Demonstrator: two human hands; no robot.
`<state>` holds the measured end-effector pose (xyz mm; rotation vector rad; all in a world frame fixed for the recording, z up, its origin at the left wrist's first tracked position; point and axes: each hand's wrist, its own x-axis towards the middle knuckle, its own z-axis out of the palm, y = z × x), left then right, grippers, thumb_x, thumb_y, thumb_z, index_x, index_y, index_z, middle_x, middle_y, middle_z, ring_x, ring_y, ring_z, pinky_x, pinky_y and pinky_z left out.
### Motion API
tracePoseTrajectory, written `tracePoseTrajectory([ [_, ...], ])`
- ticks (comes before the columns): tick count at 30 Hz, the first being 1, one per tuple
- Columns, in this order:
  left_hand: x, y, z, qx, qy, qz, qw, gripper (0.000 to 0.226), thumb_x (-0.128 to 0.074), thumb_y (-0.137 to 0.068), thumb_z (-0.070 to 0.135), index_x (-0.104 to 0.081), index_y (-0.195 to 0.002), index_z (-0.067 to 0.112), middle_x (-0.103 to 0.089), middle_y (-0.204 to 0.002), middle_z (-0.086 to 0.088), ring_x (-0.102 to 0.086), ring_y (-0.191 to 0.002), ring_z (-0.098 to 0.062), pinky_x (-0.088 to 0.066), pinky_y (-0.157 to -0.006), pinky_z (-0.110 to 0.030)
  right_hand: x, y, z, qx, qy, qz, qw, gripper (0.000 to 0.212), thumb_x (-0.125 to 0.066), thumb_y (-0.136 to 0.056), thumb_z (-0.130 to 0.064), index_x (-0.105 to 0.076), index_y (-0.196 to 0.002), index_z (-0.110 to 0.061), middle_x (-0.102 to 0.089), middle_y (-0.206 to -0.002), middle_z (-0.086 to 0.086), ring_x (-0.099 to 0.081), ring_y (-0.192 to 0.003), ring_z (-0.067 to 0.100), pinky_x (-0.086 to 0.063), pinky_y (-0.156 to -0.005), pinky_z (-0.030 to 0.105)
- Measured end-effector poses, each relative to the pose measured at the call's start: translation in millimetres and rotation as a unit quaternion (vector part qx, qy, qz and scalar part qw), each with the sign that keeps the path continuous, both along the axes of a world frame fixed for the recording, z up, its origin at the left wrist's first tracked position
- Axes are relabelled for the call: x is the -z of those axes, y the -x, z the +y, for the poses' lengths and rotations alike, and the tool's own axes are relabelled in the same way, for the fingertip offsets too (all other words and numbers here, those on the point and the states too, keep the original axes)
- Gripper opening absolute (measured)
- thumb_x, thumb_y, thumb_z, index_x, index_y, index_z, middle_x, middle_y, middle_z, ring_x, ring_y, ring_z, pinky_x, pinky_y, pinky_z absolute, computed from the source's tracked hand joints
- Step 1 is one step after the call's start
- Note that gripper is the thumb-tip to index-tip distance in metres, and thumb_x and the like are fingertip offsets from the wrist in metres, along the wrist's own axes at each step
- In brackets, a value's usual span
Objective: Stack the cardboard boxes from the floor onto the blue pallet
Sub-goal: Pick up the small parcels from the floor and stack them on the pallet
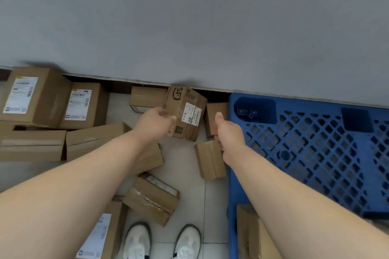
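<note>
- We see a blue pallet (294,103), its deck an open diamond lattice.
- The boxes (151,197) are plain brown cardboard.
- The lettered box (181,99) bears dark print.
- Its label (190,114) is white with black codes.
- We see a flat grey wall (189,17), pale floor tiles (183,164), and white shoes (137,239) with dark trim.

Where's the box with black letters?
Middle of the head view, by the wall: the left hand holds the lettered box, just left of the blue pallet.
</note>
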<state>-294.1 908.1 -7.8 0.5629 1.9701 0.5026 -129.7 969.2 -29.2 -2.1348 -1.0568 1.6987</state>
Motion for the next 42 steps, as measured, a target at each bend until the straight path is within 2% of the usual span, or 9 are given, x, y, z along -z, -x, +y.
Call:
tracePoseTrajectory([
  [4, 59.9, 3.5, 16.1, -0.007, 0.01, -0.006, 1.0, 0.06, -0.061, -0.09, 0.038, -0.042, -0.141, 0.016, -0.051, -0.14, -0.006, -0.05, -0.125, -0.025, -0.04, -0.104, -0.04, 58.5, 7.8, 14.1, 0.017, 0.032, 0.012, 0.999, 0.037, -0.049, -0.094, -0.052, -0.061, -0.096, -0.017, -0.063, -0.111, 0.01, -0.057, -0.107, 0.025, -0.044, -0.092, 0.034],
  [8, 129.4, 10.7, 24.1, -0.012, 0.027, 0.006, 1.0, 0.087, -0.072, -0.074, 0.054, -0.03, -0.146, 0.025, -0.037, -0.149, -0.008, -0.04, -0.133, -0.03, -0.037, -0.108, -0.049, 124.0, 16.2, 22.8, 0.031, 0.064, 0.045, 0.996, 0.053, -0.045, -0.093, -0.059, -0.055, -0.125, -0.017, -0.056, -0.131, 0.006, -0.051, -0.117, 0.024, -0.039, -0.104, 0.04],
  [12, 195.2, 17.9, 33.4, -0.025, 0.045, 0.009, 0.999, 0.122, -0.08, -0.05, 0.066, -0.016, -0.148, 0.034, -0.023, -0.156, -0.009, -0.027, -0.141, -0.034, -0.031, -0.109, -0.058, 178.6, 22.2, 28.8, 0.042, 0.082, 0.074, 0.993, 0.057, -0.041, -0.097, -0.054, -0.051, -0.134, -0.013, -0.059, -0.113, 0.0, -0.052, -0.09, 0.012, -0.039, -0.09, 0.029],
  [16, 226.0, 16.2, 39.6, -0.029, 0.035, -0.029, 0.999, 0.128, -0.089, -0.051, 0.05, -0.009, -0.149, 0.032, -0.028, -0.154, -0.009, -0.032, -0.138, -0.033, -0.032, -0.111, -0.053, 205.5, 26.0, 28.2, 0.049, 0.091, 0.087, 0.991, 0.054, -0.04, -0.097, -0.055, -0.054, -0.131, -0.016, -0.061, -0.125, 0.004, -0.053, -0.098, 0.015, -0.042, -0.079, 0.025],
  [18, 228.3, 16.9, 39.1, -0.031, 0.025, -0.021, 0.999, 0.121, -0.09, -0.049, 0.044, -0.018, -0.145, 0.03, -0.037, -0.146, -0.01, -0.041, -0.131, -0.032, -0.038, -0.107, -0.05, 205.9, 23.6, 24.1, 0.057, 0.094, 0.084, 0.99, 0.056, -0.041, -0.096, -0.057, -0.053, -0.132, -0.016, -0.059, -0.129, 0.005, -0.055, -0.109, 0.017, -0.043, -0.096, 0.03],
  [22, 202.1, 20.9, 32.4, -0.044, 0.029, -0.039, 0.998, 0.12, -0.088, -0.041, 0.045, -0.025, -0.142, 0.032, -0.047, -0.137, -0.006, -0.054, -0.118, -0.029, -0.046, -0.1, -0.048, 182.7, 15.6, 15.5, 0.066, 0.101, 0.069, 0.99, 0.063, -0.04, -0.096, -0.057, -0.042, -0.142, -0.014, -0.047, -0.143, 0.007, -0.043, -0.132, 0.023, -0.032, -0.113, 0.04],
  [27, 137.8, 19.3, 20.5, -0.047, 0.035, -0.111, 0.992, 0.097, -0.083, -0.067, 0.034, -0.025, -0.145, 0.033, -0.051, -0.129, -0.001, -0.054, -0.107, -0.022, -0.048, -0.08, -0.036, 126.5, 4.8, -1.2, 0.088, 0.088, 0.047, 0.991, 0.058, -0.042, -0.094, -0.058, -0.048, -0.138, -0.02, -0.052, -0.135, -0.001, -0.049, -0.12, 0.02, -0.037, -0.106, 0.037],
  [35, 14.9, 22.8, 11.3, -0.015, 0.035, -0.234, 0.972, 0.086, -0.082, -0.062, 0.042, -0.042, -0.138, 0.043, -0.065, -0.118, -0.001, -0.061, -0.108, -0.022, -0.049, -0.094, -0.048, 17.0, -14.9, -6.1, 0.12, 0.048, 0.06, 0.99, 0.052, -0.04, -0.093, -0.042, -0.042, -0.143, -0.027, -0.047, -0.144, 0.0, -0.046, -0.13, 0.024, -0.035, -0.11, 0.05],
  [42, -85.6, -0.1, 21.2, 0.069, -0.018, -0.275, 0.959, 0.087, -0.065, -0.065, 0.061, -0.03, -0.143, 0.049, -0.065, -0.122, 0.005, -0.056, -0.117, -0.021, -0.038, -0.104, -0.053, -106.0, -46.6, 0.4, 0.147, -0.033, 0.077, 0.985, 0.032, -0.033, -0.104, -0.027, -0.057, -0.126, -0.023, -0.065, -0.111, -0.003, -0.061, -0.098, 0.014, -0.048, -0.073, 0.027],
])
